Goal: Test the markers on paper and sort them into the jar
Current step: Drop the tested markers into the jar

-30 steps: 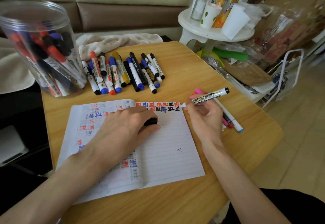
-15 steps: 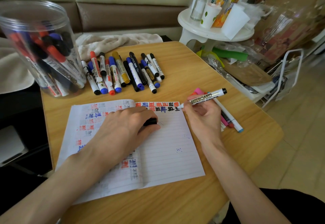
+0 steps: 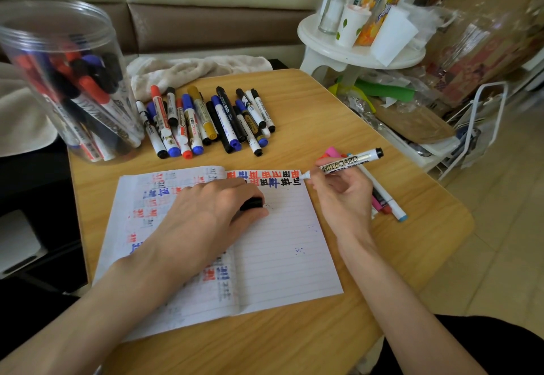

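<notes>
Many markers (red, blue, black), clear jar

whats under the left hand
A black piece, likely a marker cap, pokes out from under the left hand, which rests on the notebook. Its other end and part of the page are covered.

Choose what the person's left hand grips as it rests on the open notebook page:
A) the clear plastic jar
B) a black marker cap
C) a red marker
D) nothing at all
B: a black marker cap pokes out from under the curled fingers of the left hand, which rests on the notebook.
</notes>
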A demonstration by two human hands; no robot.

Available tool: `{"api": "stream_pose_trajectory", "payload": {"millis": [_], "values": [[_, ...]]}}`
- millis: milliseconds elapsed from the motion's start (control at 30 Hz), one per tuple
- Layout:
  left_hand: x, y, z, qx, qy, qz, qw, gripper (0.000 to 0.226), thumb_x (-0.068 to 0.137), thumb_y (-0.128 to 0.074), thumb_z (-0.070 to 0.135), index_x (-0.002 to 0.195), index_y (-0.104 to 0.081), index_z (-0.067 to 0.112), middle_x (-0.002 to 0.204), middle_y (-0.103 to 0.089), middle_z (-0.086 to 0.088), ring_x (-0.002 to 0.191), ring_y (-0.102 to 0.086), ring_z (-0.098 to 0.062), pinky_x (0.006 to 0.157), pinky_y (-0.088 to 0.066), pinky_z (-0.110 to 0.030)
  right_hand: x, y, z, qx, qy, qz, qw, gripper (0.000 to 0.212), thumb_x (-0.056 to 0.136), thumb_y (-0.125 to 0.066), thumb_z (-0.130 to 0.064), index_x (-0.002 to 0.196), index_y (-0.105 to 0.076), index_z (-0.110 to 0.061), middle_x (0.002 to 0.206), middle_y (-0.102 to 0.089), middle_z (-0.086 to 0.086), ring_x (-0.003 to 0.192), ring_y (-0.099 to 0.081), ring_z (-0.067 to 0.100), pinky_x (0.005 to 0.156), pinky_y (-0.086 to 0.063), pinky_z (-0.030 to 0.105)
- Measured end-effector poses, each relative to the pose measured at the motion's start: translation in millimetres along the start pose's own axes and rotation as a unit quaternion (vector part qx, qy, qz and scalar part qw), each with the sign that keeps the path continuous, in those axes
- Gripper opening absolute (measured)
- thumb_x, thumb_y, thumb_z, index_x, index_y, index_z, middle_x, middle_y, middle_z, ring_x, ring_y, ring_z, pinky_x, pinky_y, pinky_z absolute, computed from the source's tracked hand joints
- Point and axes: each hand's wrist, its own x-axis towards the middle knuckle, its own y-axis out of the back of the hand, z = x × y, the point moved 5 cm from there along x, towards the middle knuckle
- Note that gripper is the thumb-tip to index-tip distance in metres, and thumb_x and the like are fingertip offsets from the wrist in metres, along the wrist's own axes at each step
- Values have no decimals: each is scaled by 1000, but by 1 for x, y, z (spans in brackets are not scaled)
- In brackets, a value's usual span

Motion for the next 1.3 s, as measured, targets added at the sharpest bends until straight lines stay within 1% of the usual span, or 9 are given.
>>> {"api": "stream_pose_trajectory", "payload": {"millis": [167,333,467,533,800,967,1067,1133,1300], "values": [[0,0,0,0,1,3,1000,35,97,-43,55,111,-67,34,102,-65,17,83,-60,-10,62,-40,-25,1,0,3,-9,7,-2,1000,16,91,-76,-8,98,-74,-22,90,-78,-13,88,-75,8,78,-60,21],[0,1,1,0,1,3,1000,36,97,-42,56,112,-67,34,103,-66,17,83,-60,-9,63,-41,-25,2,0,2,1,14,-6,1000,22,91,-75,-8,92,-72,-30,87,-78,-13,89,-75,10,74,-58,19],[0,1,1,3,-2,6,1000,36,97,-42,56,111,-67,35,102,-66,17,82,-60,-8,59,-35,-17,2,1,3,-1,20,5,1000,22,93,-75,-8,94,-73,-30,92,-78,-6,91,-76,14,75,-58,19],[0,1,0,4,-3,7,1000,35,97,-42,56,111,-66,35,101,-66,17,81,-59,-7,59,-30,-12,3,1,3,-4,20,5,1000,21,93,-75,-8,94,-73,-29,93,-78,-6,91,-75,10,75,-57,17],[0,1,1,-3,-3,1,1000,37,96,-41,56,112,-67,34,102,-65,17,80,-57,-6,60,-30,-11,3,0,3,-25,17,-5,1000,18,91,-75,-10,96,-72,-28,87,-76,-15,85,-72,1,73,-55,15],[1,1,1,1,3,-11,1000,40,96,-39,58,114,-66,35,105,-65,17,84,-59,-7,63,-38,-19,2,1,2,-24,17,-12,999,20,91,-74,-10,95,-71,-30,84,-75,-19,85,-71,-2,70,-54,12],[0,2,3,-19,-2,-6,1000,40,95,-38,59,110,-65,34,102,-66,17,82,-60,-7,64,-43,-23,2,1,1,-16,17,-9,1000,18,93,-72,-9,98,-73,-26,88,-75,-25,90,-74,9,76,-57,19],[0,4,4,-57,-5,10,998,37,97,-42,58,110,-66,33,103,-67,17,85,-62,-8,69,-51,-31,3,2,2,-12,18,-5,1000,16,93,-72,-9,100,-74,-22,91,-76,-22,92,-75,15,77,-57,21],[1,4,6,-71,-8,35,997,40,108,-32,45,132,-57,25,113,-58,12,88,-63,-14,70,-55,-41,4,3,0,3,2,-19,1000,14,94,-70,-4,103,-74,-14,92,-75,-26,91,-74,14,78,-57,22]]}}
